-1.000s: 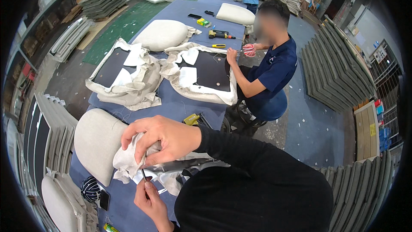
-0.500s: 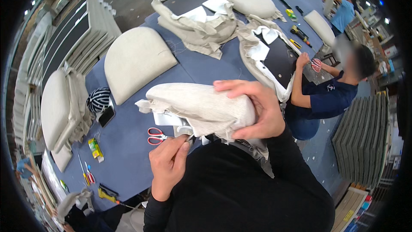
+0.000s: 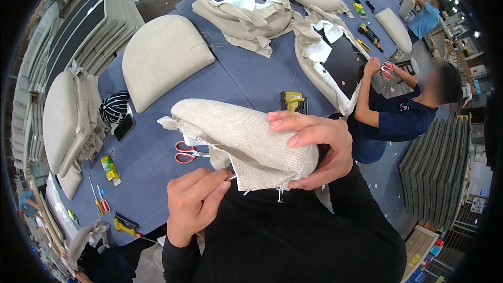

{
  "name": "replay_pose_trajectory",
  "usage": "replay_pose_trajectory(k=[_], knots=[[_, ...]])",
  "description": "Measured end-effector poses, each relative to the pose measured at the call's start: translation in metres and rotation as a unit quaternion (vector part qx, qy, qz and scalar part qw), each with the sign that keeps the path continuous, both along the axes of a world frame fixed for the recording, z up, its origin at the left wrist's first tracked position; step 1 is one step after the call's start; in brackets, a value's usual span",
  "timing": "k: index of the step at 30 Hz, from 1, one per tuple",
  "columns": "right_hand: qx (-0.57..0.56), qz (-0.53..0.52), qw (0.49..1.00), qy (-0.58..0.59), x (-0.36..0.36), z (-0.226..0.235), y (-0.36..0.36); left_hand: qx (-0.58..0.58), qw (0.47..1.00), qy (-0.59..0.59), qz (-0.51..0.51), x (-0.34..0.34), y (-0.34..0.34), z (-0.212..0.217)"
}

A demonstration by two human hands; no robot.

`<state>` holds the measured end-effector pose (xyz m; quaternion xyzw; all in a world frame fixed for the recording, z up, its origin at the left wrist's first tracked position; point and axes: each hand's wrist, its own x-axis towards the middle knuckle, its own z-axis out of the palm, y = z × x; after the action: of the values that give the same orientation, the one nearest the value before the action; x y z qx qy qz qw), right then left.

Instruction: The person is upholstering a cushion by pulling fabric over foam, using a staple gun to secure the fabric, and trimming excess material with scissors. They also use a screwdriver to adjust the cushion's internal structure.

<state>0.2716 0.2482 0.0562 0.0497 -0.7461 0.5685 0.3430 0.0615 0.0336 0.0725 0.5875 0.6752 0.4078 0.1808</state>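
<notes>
A beige, fabric-covered cushion (image 3: 236, 131) is held up tilted in front of my chest, its loose cloth edge frayed and hanging threads. My right hand (image 3: 327, 147) grips its right end, fingers on top and thumb beneath. Fingers pinched, my left hand (image 3: 194, 202) holds a thin metal tool (image 3: 232, 177) by the cloth's lower left corner; most of it is hidden in the fist, so its kind is unclear. Red-handled scissors (image 3: 186, 152) lie on the blue-grey table (image 3: 152, 194) just beyond my left hand. A yellow-green staple gun (image 3: 295, 102) rests behind the cushion.
A finished-looking beige cushion (image 3: 167, 57) lies far left, near stacked cushions (image 3: 68, 120), a striped cap (image 3: 113, 107) and a phone (image 3: 124, 127). Another staple gun (image 3: 126, 225) sits at the near left. To the right, a person (image 3: 403, 105) holds red-handled scissors (image 3: 387, 70) beside an upturned cushion (image 3: 335, 68).
My left hand has moved slightly left and down with the metal tool. The cushion has turned, its loose cloth flap now facing me more. The staple gun behind it has come into view.
</notes>
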Motion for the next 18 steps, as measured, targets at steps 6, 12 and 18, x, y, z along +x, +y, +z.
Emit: replay_pose_trajectory(k=[6, 12, 18], knots=[[0.005, 0.003, 1.0, 0.005, -0.005, 0.0, -0.004, 0.007, 1.0, -0.013, -0.013, -0.006, 0.0, -0.003], [0.027, 0.016, 0.999, 0.013, -0.004, -0.001, -0.002, -0.014, 0.996, -0.079, -0.044, -0.023, -0.009, -0.018], [0.079, 0.043, 0.994, 0.056, -0.008, -0.006, 0.003, -0.02, 0.994, -0.091, -0.057, -0.027, -0.007, -0.018]])
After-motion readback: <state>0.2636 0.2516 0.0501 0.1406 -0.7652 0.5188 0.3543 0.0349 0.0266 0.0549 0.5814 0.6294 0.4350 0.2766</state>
